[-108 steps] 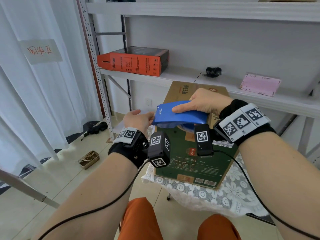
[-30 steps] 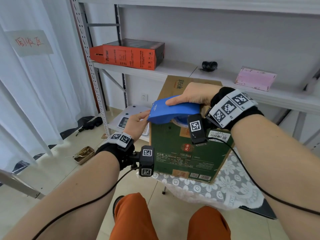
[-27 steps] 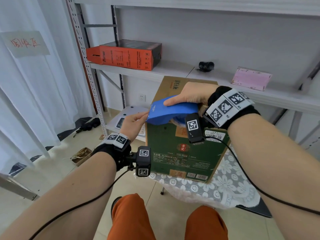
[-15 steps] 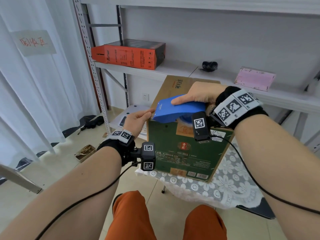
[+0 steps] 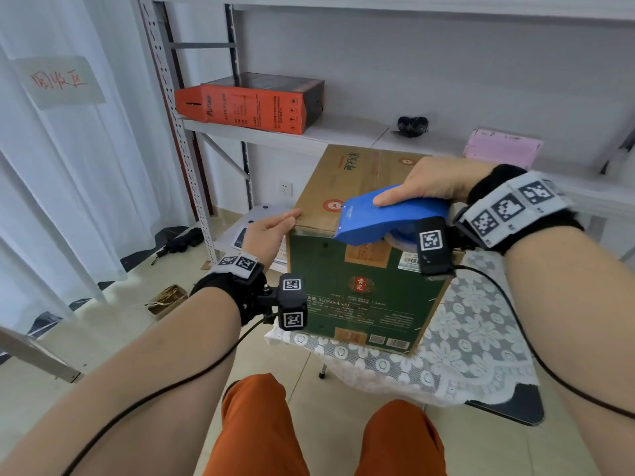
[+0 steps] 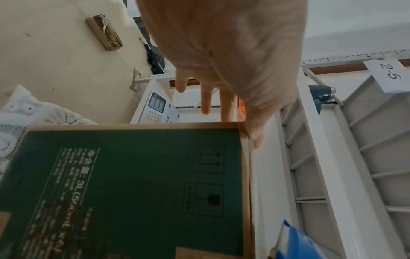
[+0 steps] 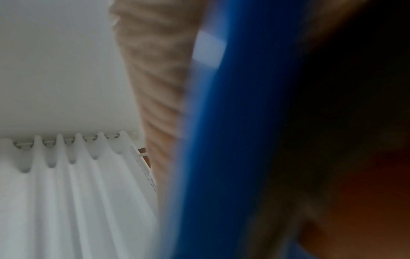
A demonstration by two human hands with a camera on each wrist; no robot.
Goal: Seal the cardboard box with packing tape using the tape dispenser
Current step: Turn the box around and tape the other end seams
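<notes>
Head view: cardboard box (image 5: 360, 286), green front, brown top, stands on a lace-covered table (image 5: 474, 341). Right hand (image 5: 433, 180) grips the blue tape dispenser (image 5: 385, 218) at the box's near top edge. Left hand (image 5: 268, 231), fingers straight, presses the top left corner.

Left wrist view: left hand (image 6: 221, 52) with fingers extended, thumb on the box (image 6: 133, 184) corner (dispenser (image 6: 295, 245) at lower right).

Right wrist view: blurred; dispenser (image 7: 221, 140) fills the frame.

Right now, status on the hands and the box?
Left hand open, thumb on the cardboard box top-left corner. Right hand grips blue tape dispenser at the near top edge. Nothing in the way.
</notes>
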